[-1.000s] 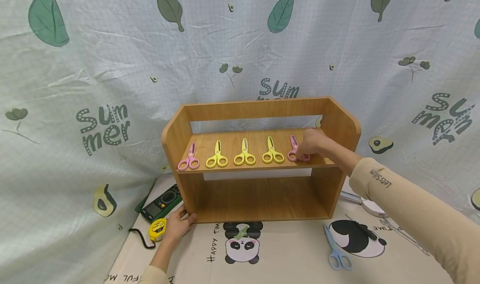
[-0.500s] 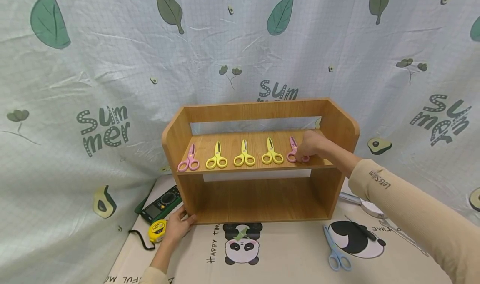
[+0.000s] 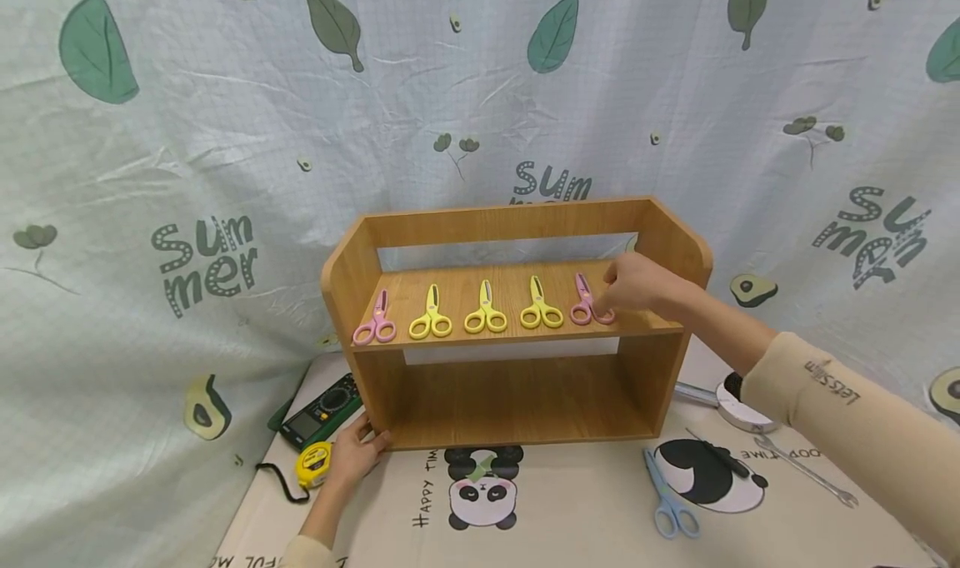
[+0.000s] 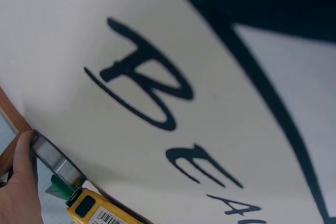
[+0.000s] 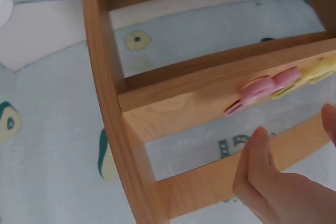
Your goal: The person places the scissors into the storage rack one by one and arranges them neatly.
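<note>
A two-tier wooden shelf stands on the table. Along its upper board lies a row of scissors: pink scissors at the left end, yellow scissors and more yellow ones in the middle, pink scissors at the right end. My right hand hovers just right of that last pair; in the right wrist view its thumb and forefinger are spread, apart from the pink scissors. At the shelf's lower left corner my left hand grips the wood, thumb at the front edge and fingers along the outer side.
Left of the shelf lie a green-cased multimeter and a yellow tape measure. On the right are blue scissors, a thin black-handled tool, a wrench and a round white object with a metal handle. A printed curtain hangs behind.
My right hand has come off the right-end pink scissors and shifted slightly right, showing more of their handles. My left hand stays at the shelf corner. The head view has shifted slightly.
</note>
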`<action>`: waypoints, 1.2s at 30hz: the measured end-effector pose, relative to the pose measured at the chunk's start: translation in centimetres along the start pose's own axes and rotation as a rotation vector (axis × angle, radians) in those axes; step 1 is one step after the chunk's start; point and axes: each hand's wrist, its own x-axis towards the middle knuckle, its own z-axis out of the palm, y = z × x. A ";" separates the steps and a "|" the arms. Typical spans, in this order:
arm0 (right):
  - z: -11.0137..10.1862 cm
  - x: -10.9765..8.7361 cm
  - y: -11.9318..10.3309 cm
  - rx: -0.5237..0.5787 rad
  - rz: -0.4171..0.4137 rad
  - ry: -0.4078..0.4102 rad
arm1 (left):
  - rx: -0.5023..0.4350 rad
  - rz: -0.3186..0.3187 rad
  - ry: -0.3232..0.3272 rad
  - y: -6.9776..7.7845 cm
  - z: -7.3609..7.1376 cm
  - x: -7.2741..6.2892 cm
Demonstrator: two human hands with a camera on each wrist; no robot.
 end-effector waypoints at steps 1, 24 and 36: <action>0.1 -0.5 0.0 0.008 -0.024 0.011 | 0.000 -0.002 0.002 -0.1 0.0 0.0; 8.9 -12.4 13.7 0.319 -0.001 0.121 | 0.018 -0.004 0.019 -0.5 0.5 0.0; 14.8 -14.1 20.0 0.533 0.153 0.038 | 0.001 -0.001 0.016 0.4 0.5 -0.3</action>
